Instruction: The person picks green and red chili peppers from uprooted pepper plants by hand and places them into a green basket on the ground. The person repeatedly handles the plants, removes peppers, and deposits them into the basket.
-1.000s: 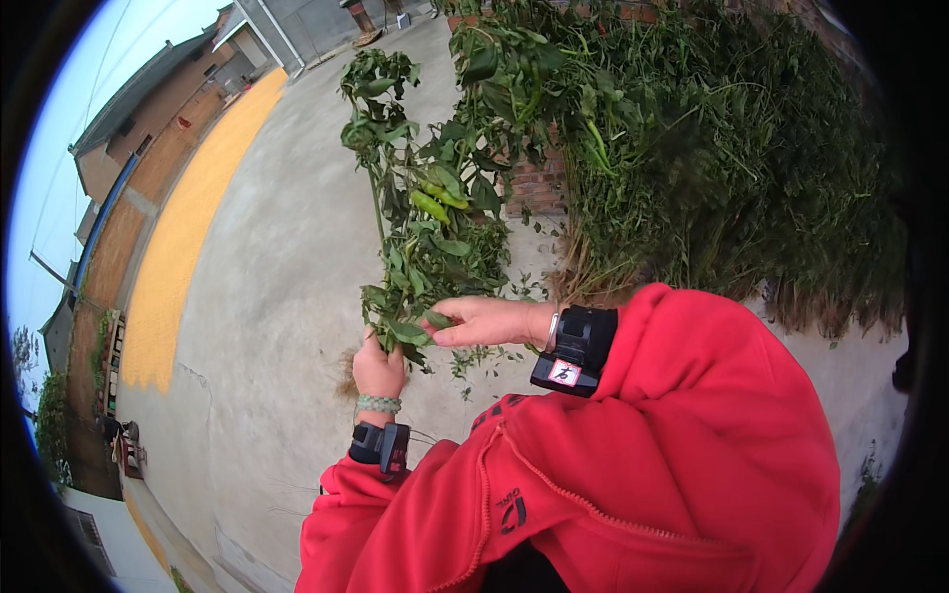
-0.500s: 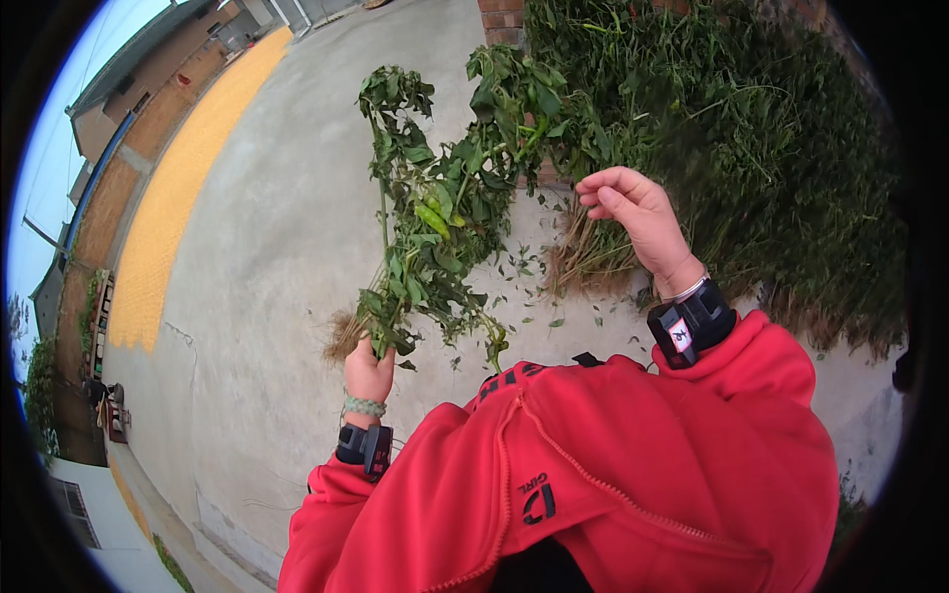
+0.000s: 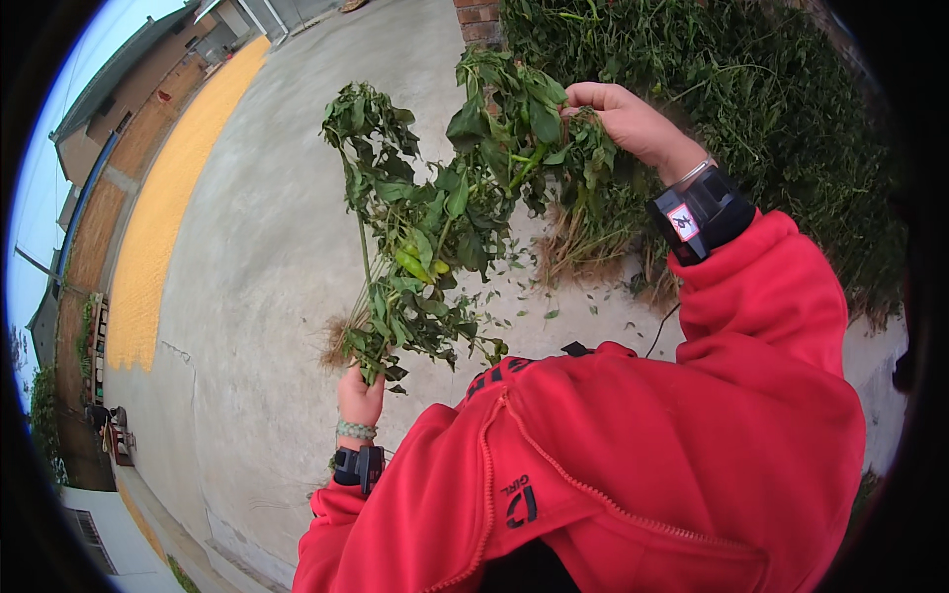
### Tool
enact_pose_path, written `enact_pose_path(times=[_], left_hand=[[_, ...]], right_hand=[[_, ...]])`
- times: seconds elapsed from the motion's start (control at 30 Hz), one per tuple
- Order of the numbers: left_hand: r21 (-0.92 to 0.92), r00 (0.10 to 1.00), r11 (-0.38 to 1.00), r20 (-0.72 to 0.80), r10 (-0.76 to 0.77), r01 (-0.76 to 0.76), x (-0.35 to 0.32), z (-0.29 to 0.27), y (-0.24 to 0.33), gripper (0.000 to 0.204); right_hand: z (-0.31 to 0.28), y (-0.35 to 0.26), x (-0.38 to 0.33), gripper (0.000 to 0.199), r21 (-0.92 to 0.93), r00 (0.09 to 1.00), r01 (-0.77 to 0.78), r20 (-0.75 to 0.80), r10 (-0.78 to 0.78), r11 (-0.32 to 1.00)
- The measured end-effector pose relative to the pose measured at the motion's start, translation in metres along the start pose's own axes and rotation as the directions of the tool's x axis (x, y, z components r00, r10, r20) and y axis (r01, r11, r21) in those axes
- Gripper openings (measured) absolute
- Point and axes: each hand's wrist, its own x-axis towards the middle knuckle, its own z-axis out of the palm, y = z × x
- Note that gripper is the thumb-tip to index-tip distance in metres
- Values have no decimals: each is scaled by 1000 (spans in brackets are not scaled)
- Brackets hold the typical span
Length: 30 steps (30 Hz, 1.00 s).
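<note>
My left hand (image 3: 360, 397) is closed round the lower stems of an uprooted pepper plant (image 3: 479, 212), close to its pale, tangled roots (image 3: 343, 339). The plant stretches up and to the right from there, its dark green leaves drooping. Among the leaves hang green peppers (image 3: 415, 265), and another long green pepper (image 3: 527, 166) shows higher up. At the plant's upper right end my right hand (image 3: 633, 127) pinches a leafy branch between thumb and fingers; the exact spot gripped is partly hidden by leaves.
A big heap of pulled plants (image 3: 712, 119) lies at the right, roots (image 3: 583, 242) toward me. Behind it stands a brick pillar (image 3: 478, 22). Loose leaves (image 3: 551, 314) are scattered on the concrete floor (image 3: 257, 227). A long band of yellow grain (image 3: 183, 188) runs along the left.
My right hand has moved up and left, from open air beside the plant to its top branch, and its fingers have closed there. The left hand keeps its hold.
</note>
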Motion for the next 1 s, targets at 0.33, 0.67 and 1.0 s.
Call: enact_pose_path(times=[0.33, 0.67, 1.0], left_hand=[[20, 992, 992, 32, -123, 123, -7, -5, -19, 23], [213, 998, 975, -2, -55, 54, -4, -9, 4, 23], [243, 999, 969, 37, 30, -38, -3, -8, 10, 26]], right_hand=[[-103, 14, -16, 16, -79, 631, 14, -772, -70, 997], [35, 3, -44, 12, -256, 916, 16, -384, -117, 967], [38, -11, -7, 44, -743, 937, -347, -295, 186, 572]])
